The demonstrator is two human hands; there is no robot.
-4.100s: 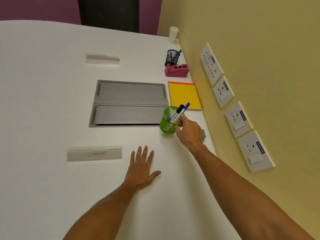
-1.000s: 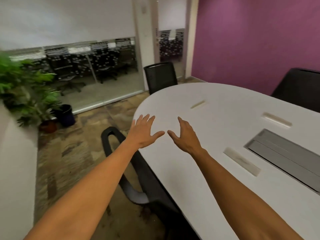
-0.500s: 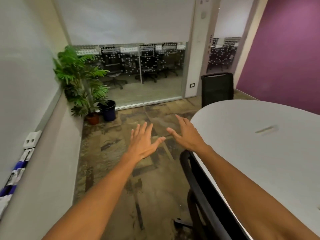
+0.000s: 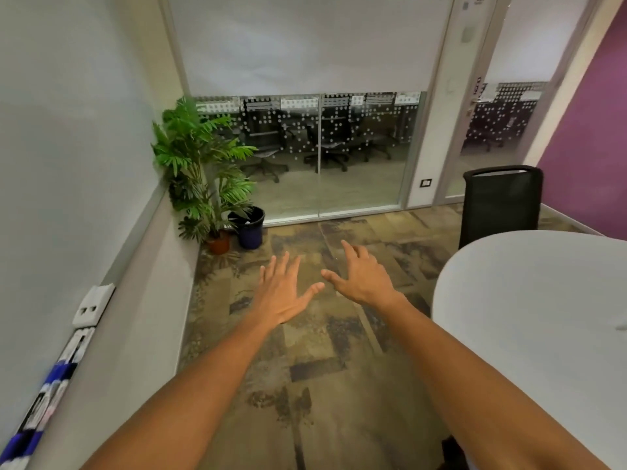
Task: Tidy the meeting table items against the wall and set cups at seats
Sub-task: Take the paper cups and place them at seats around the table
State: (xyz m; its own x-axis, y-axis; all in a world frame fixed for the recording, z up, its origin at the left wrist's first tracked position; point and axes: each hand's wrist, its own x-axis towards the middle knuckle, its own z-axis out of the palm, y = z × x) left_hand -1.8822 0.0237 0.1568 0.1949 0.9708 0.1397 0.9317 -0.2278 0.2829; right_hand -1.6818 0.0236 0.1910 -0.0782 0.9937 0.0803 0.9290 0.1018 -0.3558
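Two empty hands hang out in front over the carpet: the left hand (image 4: 283, 293) and the right hand (image 4: 364, 278) both have fingers spread and hold nothing. No cup or other table item shows from here, so where the cups are cannot be told. The white meeting table (image 4: 529, 320) curves in at about three o'clock, with only its bare rounded end in view. By my judgement, cups of the kind set at seats would be light and easily tipped, best taken around the side wall with a gentle pinch, since a thin one may crush. That smooth tabletop would probably let them slide.

At one o'clock a black mesh chair (image 4: 500, 205) stands at the table's end. A potted palm (image 4: 200, 167) and a dark bin (image 4: 249, 227) sit at eleven o'clock, before the glass partition (image 4: 322, 154).
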